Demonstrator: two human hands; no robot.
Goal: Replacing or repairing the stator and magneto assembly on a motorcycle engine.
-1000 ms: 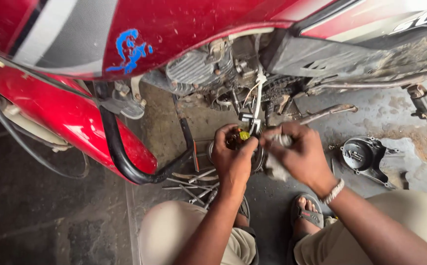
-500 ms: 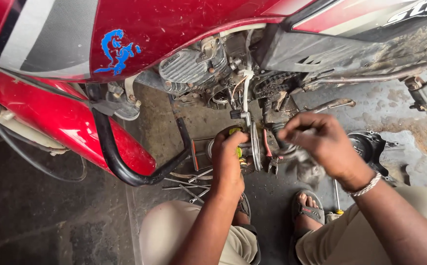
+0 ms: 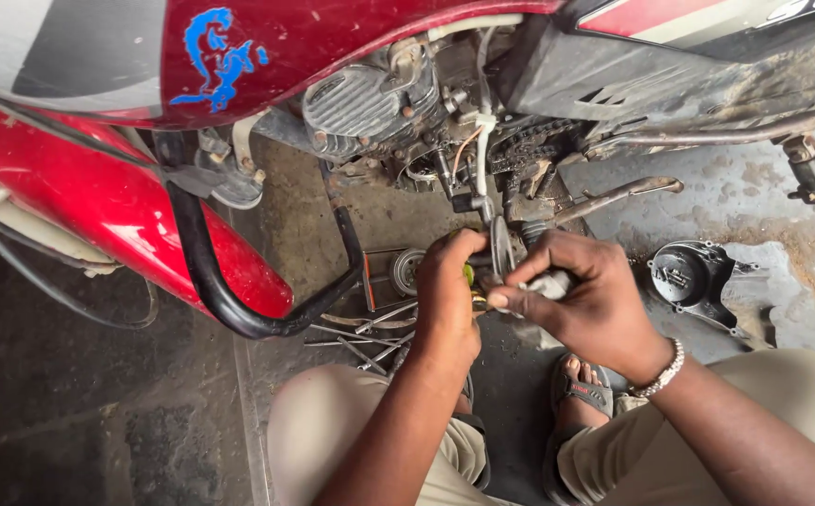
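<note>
Crouched beside the motorcycle [image 3: 351,56], the left hand [image 3: 445,290] closes its grip on a yellow-handled tool [image 3: 468,275] lying just left of the right hand [image 3: 581,300], which pinches a small whitish part [image 3: 550,283] below the engine [image 3: 370,103].

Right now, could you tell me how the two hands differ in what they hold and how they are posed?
The left hand closes around a yellow-green handled tool, knuckles toward the camera; the right hand pinches a whitish rag in its fingers. The right wrist wears a beaded bracelet; the left wrist is bare. Both meet close together under the engine, above the floor.
</note>
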